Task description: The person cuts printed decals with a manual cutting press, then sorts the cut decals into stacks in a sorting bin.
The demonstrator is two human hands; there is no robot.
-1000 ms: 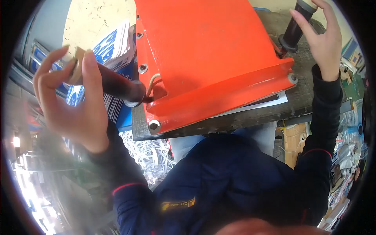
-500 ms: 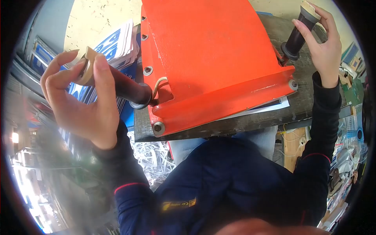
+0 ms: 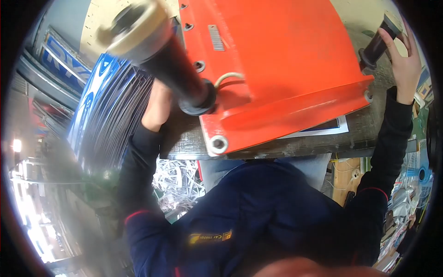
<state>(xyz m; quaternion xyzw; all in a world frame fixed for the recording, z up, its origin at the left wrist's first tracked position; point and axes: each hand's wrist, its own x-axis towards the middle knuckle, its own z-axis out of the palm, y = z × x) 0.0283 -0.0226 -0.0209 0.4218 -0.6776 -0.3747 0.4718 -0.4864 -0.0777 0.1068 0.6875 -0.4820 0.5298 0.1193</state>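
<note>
The person's right hand (image 3: 405, 60) wraps the right black handle (image 3: 377, 44) of an orange press (image 3: 281, 69); their left hand (image 3: 157, 108) reaches under the left handle (image 3: 170, 64), grip hidden.

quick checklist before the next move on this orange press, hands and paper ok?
1. Right hand on right handle: ok, fingers wrap it.
2. Left hand on left handle: not ok, it sits behind and below the handle, by the printed stack.
3. Hands away from the press front edge: ok.
4. Sheet under the press: ok, its edge sticks out.
5. Sheet squareness underneath: cannot tell.
</note>
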